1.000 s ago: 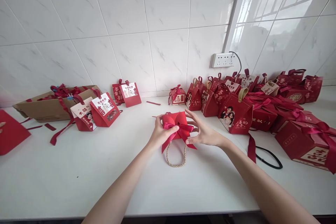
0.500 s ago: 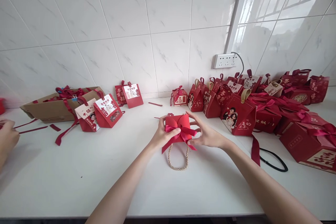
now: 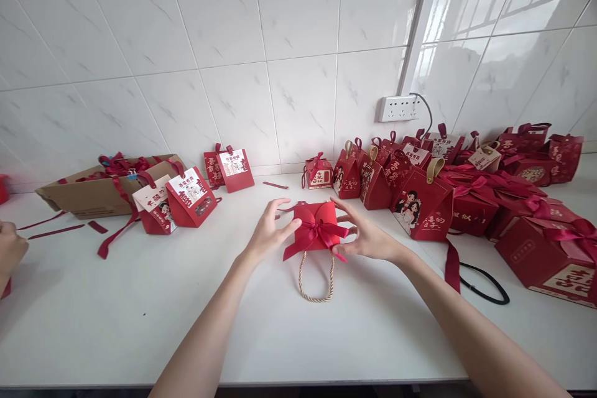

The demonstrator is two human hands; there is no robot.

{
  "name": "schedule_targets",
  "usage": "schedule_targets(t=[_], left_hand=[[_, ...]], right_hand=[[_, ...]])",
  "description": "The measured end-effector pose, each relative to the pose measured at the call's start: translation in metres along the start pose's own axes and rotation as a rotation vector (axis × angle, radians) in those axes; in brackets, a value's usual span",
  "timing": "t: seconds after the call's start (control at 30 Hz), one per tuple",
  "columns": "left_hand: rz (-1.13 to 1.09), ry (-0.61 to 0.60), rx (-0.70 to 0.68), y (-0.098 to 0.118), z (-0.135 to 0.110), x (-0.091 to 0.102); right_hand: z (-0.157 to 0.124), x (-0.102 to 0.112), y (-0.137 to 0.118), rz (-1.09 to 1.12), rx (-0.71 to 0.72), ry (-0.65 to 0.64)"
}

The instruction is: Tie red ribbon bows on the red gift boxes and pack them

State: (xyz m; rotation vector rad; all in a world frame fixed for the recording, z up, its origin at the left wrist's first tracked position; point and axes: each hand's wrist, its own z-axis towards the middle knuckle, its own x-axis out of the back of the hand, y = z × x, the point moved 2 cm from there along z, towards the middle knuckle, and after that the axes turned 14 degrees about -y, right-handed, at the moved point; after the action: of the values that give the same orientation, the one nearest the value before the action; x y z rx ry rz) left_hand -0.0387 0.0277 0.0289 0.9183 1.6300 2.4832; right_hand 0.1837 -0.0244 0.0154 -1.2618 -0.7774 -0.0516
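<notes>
A small red gift box (image 3: 313, 219) lies on the white counter (image 3: 140, 317) in front of me, with a red ribbon bow (image 3: 318, 234) tied on its front and a beige rope handle (image 3: 316, 277) looping toward me. My left hand (image 3: 268, 231) hovers at the box's left side, fingers spread and loose, its thumb near the box edge. On the right side, my right hand (image 3: 366, 235) curls its fingers around the box's edge beside the bow.
Many finished red gift boxes (image 3: 422, 202) crowd the right side up to the wall. A cardboard tray (image 3: 88, 193) and two red boxes (image 3: 180, 199) sit at left. Another person's hand (image 3: 10, 250) shows at the left edge. A wall socket (image 3: 397, 108) and black cable (image 3: 485, 286) lie to the right.
My left hand has let go of the bow and pulled back to the left with fingers opening. The bow now sits tied on the box. The other person's hand moved slightly left.
</notes>
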Motion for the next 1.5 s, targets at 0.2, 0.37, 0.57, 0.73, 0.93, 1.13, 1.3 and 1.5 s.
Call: schedule_targets(t=[0.2, 0.37, 0.57, 0.73, 0.93, 1.13, 1.3, 1.5], left_hand=[[-0.1, -0.147, 0.052, 0.011, -0.003, 0.015], [-0.09, -0.223, 0.029, 0.009, -0.003, 0.01], [-0.044, -0.223, 0.03, 0.009, -0.001, 0.004], [-0.073, -0.209, -0.007, 0.011, -0.001, 0.004], [-0.111, -0.193, -0.03, 0.009, -0.001, 0.004], [-0.185, -0.177, -0.01, 0.009, -0.001, 0.004], [-0.224, -0.136, -0.002, 0.001, 0.001, -0.002], [-0.331, 0.049, -0.013, -0.018, 0.005, -0.012]], right_hand=[[0.0, 0.0, 0.001, 0.017, -0.009, -0.007], [0.0, 0.0, 0.001, 0.005, -0.006, 0.001], [0.0, 0.0, -0.002, 0.003, 0.006, 0.001], [0.0, 0.0, 0.001, 0.022, 0.014, 0.004], [0.0, -0.001, 0.003, 0.039, 0.021, 0.002], [0.0, 0.0, 0.003, 0.012, 0.024, 0.014], [0.001, -0.001, 0.008, -0.039, 0.072, 0.033], [0.005, -0.006, 0.02, -0.138, 0.045, 0.183]])
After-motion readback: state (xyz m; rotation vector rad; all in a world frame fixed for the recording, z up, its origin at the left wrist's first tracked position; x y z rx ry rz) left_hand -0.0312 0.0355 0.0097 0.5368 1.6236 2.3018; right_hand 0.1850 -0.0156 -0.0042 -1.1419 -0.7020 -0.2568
